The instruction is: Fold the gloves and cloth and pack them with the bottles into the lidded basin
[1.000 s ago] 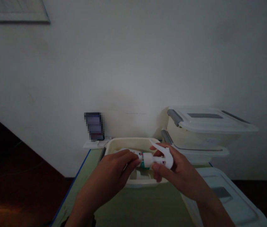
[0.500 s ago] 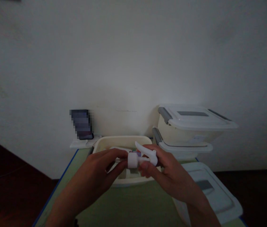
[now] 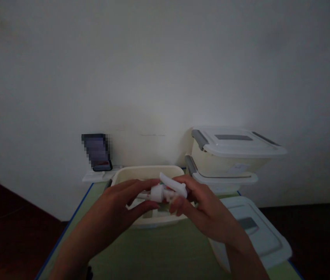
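A white pump head (image 3: pixel 173 183) with a curved spout, a ribbed collar and a thin stem pointing left is held sideways above an open bin (image 3: pixel 150 222). My right hand (image 3: pixel 204 204) pinches it at the spout end, thumb in front and fingers behind. Around the collar and stem, my left hand (image 3: pixel 118 206) has its thumb and fingers parted, the thumb below and the fingertips above. Some of the bin's contents show behind the hands, too dim and covered to make out.
Two lidded bins are stacked at the back right, the upper bin (image 3: pixel 232 155) with grey handles. A loose lid (image 3: pixel 265 237) lies on the green table (image 3: pixel 153 252) at right. A phone (image 3: pixel 97 153) leans on a white stand (image 3: pixel 95 177) at the back left, near the wall.
My left thumb and fingers have spread apart, loosening from the collar. The pump head has shifted slightly left and up in the picture, along with the whole scene's small shift left.
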Tool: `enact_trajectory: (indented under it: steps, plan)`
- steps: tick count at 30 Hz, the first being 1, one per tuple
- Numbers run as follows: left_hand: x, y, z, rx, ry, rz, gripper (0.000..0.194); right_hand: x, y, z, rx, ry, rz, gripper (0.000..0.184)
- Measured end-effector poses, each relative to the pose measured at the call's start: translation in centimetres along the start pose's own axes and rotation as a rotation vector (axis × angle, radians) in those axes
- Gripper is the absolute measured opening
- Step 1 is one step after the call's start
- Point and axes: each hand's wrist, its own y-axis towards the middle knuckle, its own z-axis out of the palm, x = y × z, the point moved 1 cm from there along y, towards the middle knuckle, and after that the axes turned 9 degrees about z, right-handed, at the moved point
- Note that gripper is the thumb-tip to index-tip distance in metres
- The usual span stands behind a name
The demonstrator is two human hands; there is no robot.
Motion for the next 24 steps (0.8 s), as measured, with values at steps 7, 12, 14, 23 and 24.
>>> enact_trajectory:
  steps: [7,12,14,23,24]
  plan:
    - [0.3,0.4,0.1,-0.008,-0.014,0.053,0.029,-1.0,0.3,0.1,0.040,0.150,0.104,0.033]
    - [1.8,0.0,-0.6,-0.124,0.154,0.077,0.022,-1.1,0.3,-1.9,-0.095,0.233,0.130,0.043]
    - [2.2,-0.1,-0.9,-0.190,0.259,0.057,0.023,-1.1,0.2,-2.4,-0.131,0.250,0.133,0.045]
    - [1.7,0.7,-0.3,-0.120,0.040,-0.196,0.027,-0.8,-0.1,-2.1,-0.008,0.083,0.000,0.037]
    - [1.7,0.7,-0.3,-0.119,0.018,-0.211,0.029,-0.7,-0.1,-2.2,-0.002,0.025,-0.036,0.036]
